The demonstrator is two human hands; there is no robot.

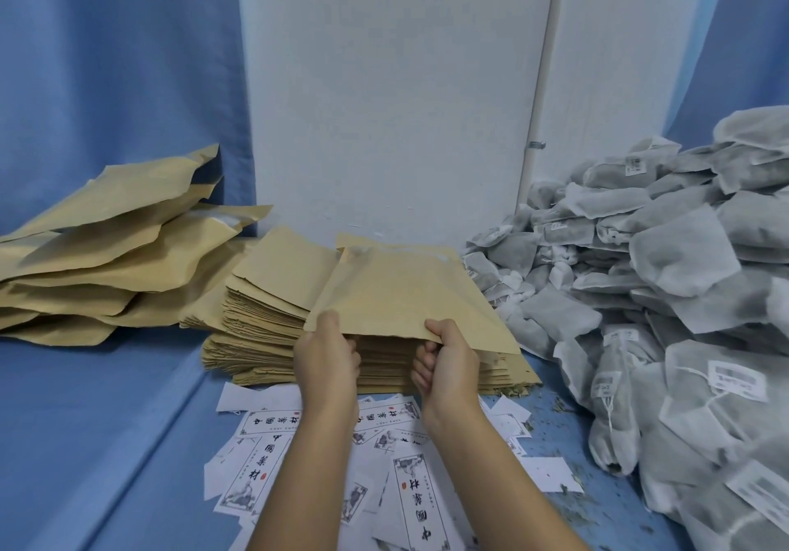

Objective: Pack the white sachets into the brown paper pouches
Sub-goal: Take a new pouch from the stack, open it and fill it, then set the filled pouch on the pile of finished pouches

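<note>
Our left hand [326,358] and right hand [448,362] each close a grip on the near edge of the top brown paper pouch [405,294], raised off the centre stack [264,337]; next we likely must open it for the white sachets [683,273] heaped at right.

Head camera — close, facing forward and down

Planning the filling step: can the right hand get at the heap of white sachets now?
Probably yes. The heap of white sachets lies open just beside the right hand, nothing between them. But it pinches the brown pouch by its near edge, so it must let go first.
</note>
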